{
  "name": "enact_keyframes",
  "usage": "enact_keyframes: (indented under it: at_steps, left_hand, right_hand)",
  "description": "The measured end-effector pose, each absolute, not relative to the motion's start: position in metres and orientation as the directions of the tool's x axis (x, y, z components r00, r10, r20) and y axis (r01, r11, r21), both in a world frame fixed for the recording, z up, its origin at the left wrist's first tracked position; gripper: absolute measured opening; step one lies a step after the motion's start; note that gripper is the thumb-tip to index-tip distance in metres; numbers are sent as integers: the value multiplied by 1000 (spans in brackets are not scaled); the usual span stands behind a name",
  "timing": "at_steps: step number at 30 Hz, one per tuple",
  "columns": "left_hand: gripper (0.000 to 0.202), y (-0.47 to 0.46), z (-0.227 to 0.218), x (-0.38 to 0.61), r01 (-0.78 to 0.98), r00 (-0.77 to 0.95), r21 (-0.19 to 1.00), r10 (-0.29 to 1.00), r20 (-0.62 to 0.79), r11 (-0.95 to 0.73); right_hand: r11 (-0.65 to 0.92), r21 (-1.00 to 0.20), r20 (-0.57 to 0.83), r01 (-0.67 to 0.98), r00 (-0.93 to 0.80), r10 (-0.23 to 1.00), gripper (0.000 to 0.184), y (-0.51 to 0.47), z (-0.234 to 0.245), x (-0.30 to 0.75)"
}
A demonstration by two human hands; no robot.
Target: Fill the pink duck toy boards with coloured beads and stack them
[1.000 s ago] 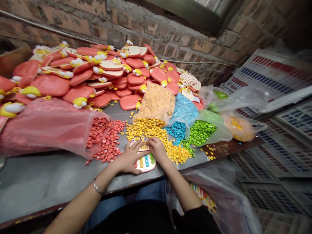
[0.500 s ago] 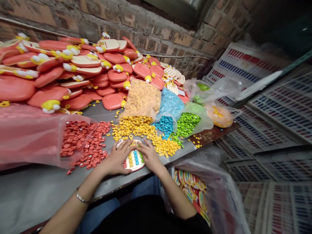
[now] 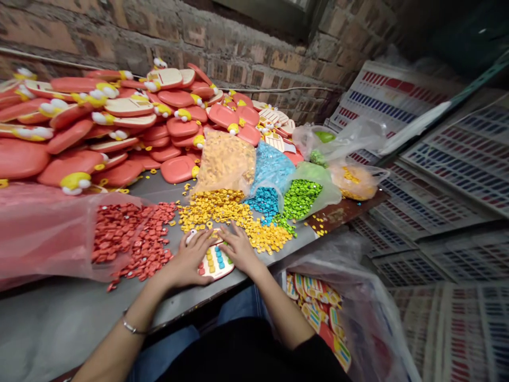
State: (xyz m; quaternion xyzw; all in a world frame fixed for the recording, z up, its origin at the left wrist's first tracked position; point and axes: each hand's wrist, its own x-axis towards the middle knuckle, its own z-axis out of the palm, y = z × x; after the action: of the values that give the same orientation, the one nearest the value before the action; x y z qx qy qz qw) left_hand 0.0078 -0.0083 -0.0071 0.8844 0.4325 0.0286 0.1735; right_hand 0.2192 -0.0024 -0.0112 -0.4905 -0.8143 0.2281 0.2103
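Observation:
A small cream toy calculator (image 3: pixel 215 261) with yellow, blue and green keys lies at the table's front edge. My left hand (image 3: pixel 187 260) rests on its left side, fingers curled along the edge. My right hand (image 3: pixel 238 249) lies on its right side, fingers stretched over the keys. Just behind the hands spreads a heap of loose yellow buttons (image 3: pixel 234 215). Red buttons (image 3: pixel 137 239) spill from a pink bag to the left. Blue buttons (image 3: pixel 265 200) and green buttons (image 3: pixel 301 196) lie to the right.
A big pile of red toy calculator shells (image 3: pixel 119 122) fills the back of the grey table (image 3: pixel 59 313) against a brick wall. A clear bag of finished toys (image 3: pixel 318 313) hangs at my right knee. Stacked sticker sheets (image 3: pixel 437 175) cover the right side.
The view has swung a little to the right and down. Both hands stay on the toy, and my right fingers have shifted slightly over its keys.

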Motion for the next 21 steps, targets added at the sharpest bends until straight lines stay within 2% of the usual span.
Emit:
enact_keyframes:
  at_steps: [4,6,8,11,13,16,18,21]
  left_hand:
    - [96,-7,-12,6,742,632,336,773,-62,-580]
    - [97,-7,-13,5,739,632,338,773,-51,-582]
    - [98,-8,-12,4,739,631,343,774,-54,-580]
    - [98,-8,-6,6,750,626,343,775,-89,-566]
    - [98,-8,-2,7,756,625,338,772,-117,-561]
    - [101,-8,1,8,758,626,335,768,-135,-559]
    - [103,-8,2,8,761,625,337,767,-148,-555]
    - [104,-8,4,8,766,620,337,768,-161,-548]
  right_hand:
    - [410,-645,130,645,-436,891,36,-24,-9,229]
    - [405,-702,181,586,-404,897,36,-33,-11,240]
    - [373,-750,263,546,-272,926,34,-38,-15,259]
    - [276,-771,370,574,51,928,30,-38,-21,302]
    - [204,-720,445,663,215,869,29,-35,-28,335]
    - [56,-546,538,836,299,788,31,-27,-45,381]
    - [-34,-466,523,884,306,795,31,-20,-58,404]
    - [-34,-453,468,891,270,842,28,-11,-75,422]
